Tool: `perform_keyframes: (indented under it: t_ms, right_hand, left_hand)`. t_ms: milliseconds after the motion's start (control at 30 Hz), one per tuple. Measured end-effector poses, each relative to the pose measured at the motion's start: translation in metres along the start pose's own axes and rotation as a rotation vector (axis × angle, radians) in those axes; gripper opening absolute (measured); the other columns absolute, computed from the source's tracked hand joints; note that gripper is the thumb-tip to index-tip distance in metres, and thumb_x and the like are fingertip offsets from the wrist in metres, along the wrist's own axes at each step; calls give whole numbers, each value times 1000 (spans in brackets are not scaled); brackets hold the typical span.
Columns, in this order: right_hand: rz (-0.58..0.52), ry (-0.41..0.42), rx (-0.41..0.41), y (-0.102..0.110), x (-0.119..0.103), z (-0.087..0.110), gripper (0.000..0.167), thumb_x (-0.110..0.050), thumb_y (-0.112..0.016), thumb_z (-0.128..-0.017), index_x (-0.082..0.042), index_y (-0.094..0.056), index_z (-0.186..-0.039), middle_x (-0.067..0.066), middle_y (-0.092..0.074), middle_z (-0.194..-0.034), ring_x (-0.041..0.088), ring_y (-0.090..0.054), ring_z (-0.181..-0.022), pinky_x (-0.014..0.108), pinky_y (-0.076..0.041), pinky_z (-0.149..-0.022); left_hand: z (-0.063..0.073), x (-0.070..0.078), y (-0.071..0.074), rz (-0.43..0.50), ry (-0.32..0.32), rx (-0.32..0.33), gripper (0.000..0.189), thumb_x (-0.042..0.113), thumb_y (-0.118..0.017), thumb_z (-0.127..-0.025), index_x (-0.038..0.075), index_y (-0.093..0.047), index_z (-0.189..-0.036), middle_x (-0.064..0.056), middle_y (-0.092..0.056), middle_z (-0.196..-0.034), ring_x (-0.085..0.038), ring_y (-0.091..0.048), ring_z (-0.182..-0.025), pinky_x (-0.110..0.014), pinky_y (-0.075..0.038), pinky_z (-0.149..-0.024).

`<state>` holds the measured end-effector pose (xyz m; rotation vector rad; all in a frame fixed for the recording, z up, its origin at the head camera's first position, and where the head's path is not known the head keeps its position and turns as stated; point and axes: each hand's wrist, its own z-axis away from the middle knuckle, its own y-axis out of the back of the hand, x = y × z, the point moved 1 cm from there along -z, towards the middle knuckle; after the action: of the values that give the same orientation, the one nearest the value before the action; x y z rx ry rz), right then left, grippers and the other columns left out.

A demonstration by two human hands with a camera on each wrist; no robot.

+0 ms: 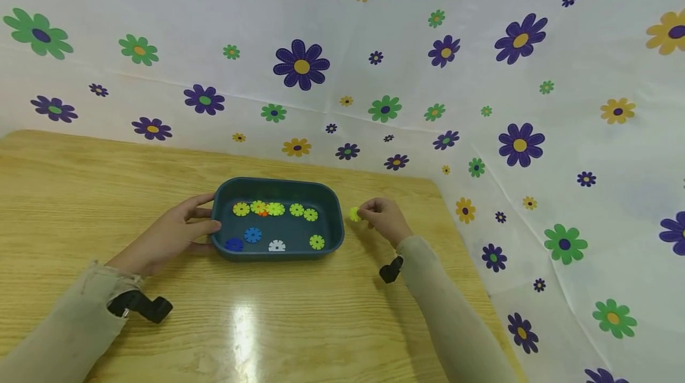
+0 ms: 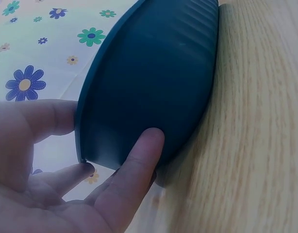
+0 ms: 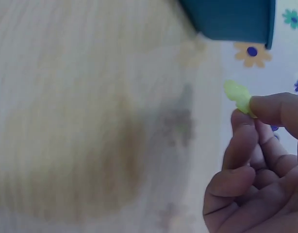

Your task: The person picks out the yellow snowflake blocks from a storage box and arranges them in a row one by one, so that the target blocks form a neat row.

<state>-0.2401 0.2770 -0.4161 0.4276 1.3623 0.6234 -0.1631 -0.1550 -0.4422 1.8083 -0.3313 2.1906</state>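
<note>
A dark teal plastic tray (image 1: 278, 256) sits on the wooden table, holding several notched, snowflake-like plastic discs. Yellow-green discs (image 1: 317, 242) make up most of them; a blue disc (image 1: 253, 235), a darker blue one (image 1: 233, 244), a white one (image 1: 276, 245) and an orange bit (image 1: 263, 213) are also inside. My left hand (image 1: 173, 231) grips the tray's left end, with fingertips against the outer wall (image 2: 134, 73) in the left wrist view. Just right of the tray, my right hand (image 1: 386, 219) pinches a yellow-green disc (image 3: 239, 96) between thumb and fingers, above the table.
The wooden table (image 1: 299, 323) stretches out around the tray. A white cloth (image 1: 342, 26) printed with flowers hangs behind the table and along its right side. Each wrist carries a black camera mount (image 1: 391, 270).
</note>
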Motion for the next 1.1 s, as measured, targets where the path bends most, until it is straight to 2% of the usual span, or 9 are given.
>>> perform_keyframes:
  t_ms: [133,333,500,700,1100]
  right_hand:
    - [27,-68,-17,1,13,-1,14,-18,-69,-100,-4,-72,-101,5,-69,-94,17,-58,-77,26,-52,-68]
    - [68,-128,-27,-1,25,-5,14,-19,-71,-99,-6,-73,-99,5,-70,-98,15,-60,-76,23,-52,-69]
    - [130,-122,-2,-2,34,-11,14,-22,-73,-96,-8,-75,-95,4,-71,-98,16,-61,-76,24,-52,-66]
    - [195,-113,8,-2,33,-10,16,-25,-74,-95,-9,-75,-94,4,-73,-100,17,-61,-77,25,-51,-66]
    - [206,-118,12,-7,28,-10,16,-24,-73,-95,-8,-75,-93,3,-72,-94,16,-58,-76,24,-47,-62]
  left_hand:
    - [-1,-1,0,5,-1,-3,81,15,-62,-105,9,-11,-167,-35,-30,-152,-39,-65,-116,-48,-62,-92]
    - [0,-1,0,8,-5,-3,80,15,-62,-105,8,-11,-166,-36,-31,-152,-39,-64,-117,-47,-62,-91]
    - [0,0,0,7,-1,-5,82,15,-62,-104,9,-10,-167,-36,-30,-153,-40,-64,-118,-47,-62,-92]
    - [0,1,-1,5,3,-12,83,15,-62,-104,10,-8,-167,-36,-29,-154,-41,-63,-120,-47,-61,-93]
    - [0,0,-1,8,-6,-7,81,15,-62,-105,11,-10,-167,-36,-29,-153,-40,-63,-119,-46,-62,-92]
